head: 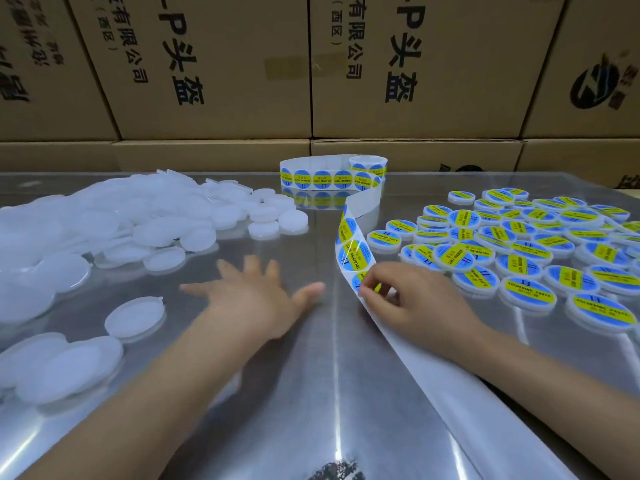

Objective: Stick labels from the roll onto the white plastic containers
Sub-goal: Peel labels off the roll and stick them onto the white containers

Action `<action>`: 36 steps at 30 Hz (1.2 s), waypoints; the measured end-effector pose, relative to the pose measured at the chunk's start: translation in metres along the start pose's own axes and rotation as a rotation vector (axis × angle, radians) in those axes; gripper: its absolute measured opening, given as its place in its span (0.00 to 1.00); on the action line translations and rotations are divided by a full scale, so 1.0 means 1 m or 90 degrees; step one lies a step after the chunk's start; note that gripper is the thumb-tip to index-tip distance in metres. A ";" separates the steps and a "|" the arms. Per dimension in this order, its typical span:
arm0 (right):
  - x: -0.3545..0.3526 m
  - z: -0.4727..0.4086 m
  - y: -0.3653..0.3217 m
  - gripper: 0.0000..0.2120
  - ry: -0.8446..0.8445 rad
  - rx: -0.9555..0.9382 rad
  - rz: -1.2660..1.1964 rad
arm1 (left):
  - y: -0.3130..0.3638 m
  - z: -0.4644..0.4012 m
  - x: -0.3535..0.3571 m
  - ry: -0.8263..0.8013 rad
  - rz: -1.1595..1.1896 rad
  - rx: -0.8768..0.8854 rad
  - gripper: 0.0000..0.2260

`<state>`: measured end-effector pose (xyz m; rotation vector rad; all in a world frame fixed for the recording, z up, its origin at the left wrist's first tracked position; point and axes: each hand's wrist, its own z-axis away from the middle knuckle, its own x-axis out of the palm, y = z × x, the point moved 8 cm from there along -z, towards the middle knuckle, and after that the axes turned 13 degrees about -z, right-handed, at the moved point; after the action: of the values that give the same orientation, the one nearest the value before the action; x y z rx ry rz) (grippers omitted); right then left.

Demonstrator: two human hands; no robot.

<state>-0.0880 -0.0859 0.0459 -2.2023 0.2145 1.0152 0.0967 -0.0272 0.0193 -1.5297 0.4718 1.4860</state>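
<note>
A roll of round blue-and-yellow labels (pixel 367 167) stands at the back of the shiny metal table (pixel 311 375). Its backing strip (pixel 353 244) runs toward me and under my right hand (pixel 412 299), whose fingertips pinch a label at the strip's edge. My left hand (pixel 256 296) hovers over the table centre, blurred, fingers spread and holding nothing. A heap of unlabelled white plastic containers (pixel 104 223) lies to the left, one lone container (pixel 135 317) closest to my left hand. Labelled containers (pixel 526 251) cover the right side.
Stacked cardboard boxes (pixel 311 64) with printed characters form a wall right behind the table. The bare, label-free backing strip (pixel 450 386) trails off toward the lower right under my right forearm.
</note>
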 end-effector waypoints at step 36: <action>0.009 -0.006 0.023 0.14 -0.040 0.074 -0.102 | 0.033 -0.013 -0.030 0.343 0.393 0.299 0.09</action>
<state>-0.0875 -0.1058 0.0301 -2.0439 0.0646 0.9571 0.0722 -0.0634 0.0342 -1.4420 1.6059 1.2353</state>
